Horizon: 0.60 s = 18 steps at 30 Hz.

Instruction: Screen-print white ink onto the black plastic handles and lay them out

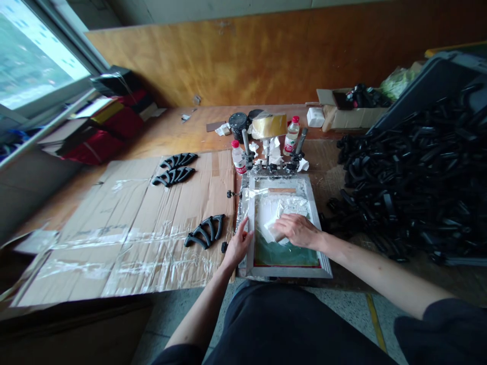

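Observation:
A screen printing frame [323, 253] with a silvery metal rim and greenish mesh lies in front of me, hinged to a clamp stand [268, 165] at its far end. White smears cover much of the mesh. My right hand [299, 230] presses a white crumpled wad [273, 228], like tissue or cloth, onto the mesh, fingers closed round it. At the frame's left rail, my left hand [239, 244] grips the edge, thumb on the rim side and forefinger stretched along it. A brownish strip [281, 190] lies across the frame's far part. What is under the mesh is hidden.
Black ribbed parts [205, 231] lie on flattened cardboard [125, 218] to the left. At right is a large heap of black parts [414, 177]. Behind the frame stand two red-capped bottles [291, 136], a black tub [238, 125] and a tape roll [269, 125].

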Motion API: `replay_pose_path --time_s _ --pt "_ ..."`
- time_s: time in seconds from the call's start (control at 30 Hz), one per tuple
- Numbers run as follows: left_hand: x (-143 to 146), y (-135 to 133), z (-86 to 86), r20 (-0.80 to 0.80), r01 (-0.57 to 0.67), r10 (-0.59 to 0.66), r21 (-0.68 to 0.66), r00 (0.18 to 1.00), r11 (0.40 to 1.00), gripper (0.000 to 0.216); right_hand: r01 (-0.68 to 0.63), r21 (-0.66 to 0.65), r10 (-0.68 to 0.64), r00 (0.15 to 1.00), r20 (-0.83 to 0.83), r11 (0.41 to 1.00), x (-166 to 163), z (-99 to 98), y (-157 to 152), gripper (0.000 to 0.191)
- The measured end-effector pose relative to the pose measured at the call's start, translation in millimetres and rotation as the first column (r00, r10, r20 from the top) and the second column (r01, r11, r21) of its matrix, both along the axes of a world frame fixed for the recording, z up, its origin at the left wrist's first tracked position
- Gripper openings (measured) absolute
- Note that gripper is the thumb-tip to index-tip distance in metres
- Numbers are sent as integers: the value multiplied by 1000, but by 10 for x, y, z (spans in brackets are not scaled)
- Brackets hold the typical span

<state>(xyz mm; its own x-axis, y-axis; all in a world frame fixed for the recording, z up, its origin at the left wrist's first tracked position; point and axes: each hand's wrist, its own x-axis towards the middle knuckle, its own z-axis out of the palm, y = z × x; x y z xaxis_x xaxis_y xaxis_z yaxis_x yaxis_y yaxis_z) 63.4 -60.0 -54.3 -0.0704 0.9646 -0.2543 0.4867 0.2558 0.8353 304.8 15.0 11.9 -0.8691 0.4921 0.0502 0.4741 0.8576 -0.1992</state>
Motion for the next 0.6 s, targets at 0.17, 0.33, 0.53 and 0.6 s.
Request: replay_pose_path --time_s 0.17,0.33,0.53,0.6 --pt "11 4 12 16 -40 40 -17 999 999 63 -76 -64 75 997 -26 995 112 111 15 15" --pt "9 5 63 18 -32 32 -43 999 999 64 80 85 -68 988 -141 993 60 -86 -45 25" --pt "-11 5 112 50 -22 25 -60 998 998 65 96 -45 -102 981 -167 994 63 -64 -38 15" --pt "-43 18 209 94 2 6 -86 996 996 69 241 -63 -249 947 -203 969 -62 83 175 24"
